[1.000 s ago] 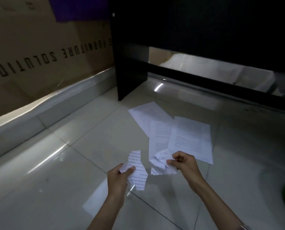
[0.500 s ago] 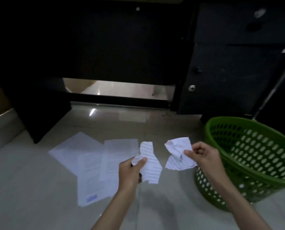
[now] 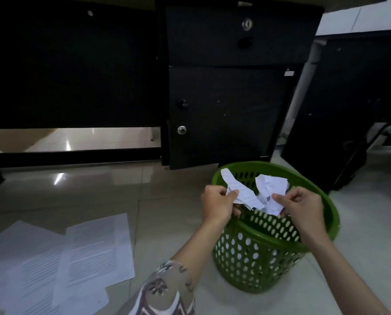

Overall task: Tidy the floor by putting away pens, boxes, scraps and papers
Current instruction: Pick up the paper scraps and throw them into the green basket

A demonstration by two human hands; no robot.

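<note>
While both hands hover over green perforated basket (image 3: 255, 258), its inside shows only mesh wall — contents, if any, hidden behind paper. Left hand (image 3: 217, 204) pinches torn lined scrap (image 3: 240, 193); right hand (image 3: 301, 206) pinches crumpled scrap (image 3: 270, 189), fingers closed on each. Three printed sheets (image 3: 60, 260) lie overlapping on tile floor (image 3: 167, 201), well left of basket. Half second ago, scraps were held beside basket, above sheets — now over its rim.
</note>
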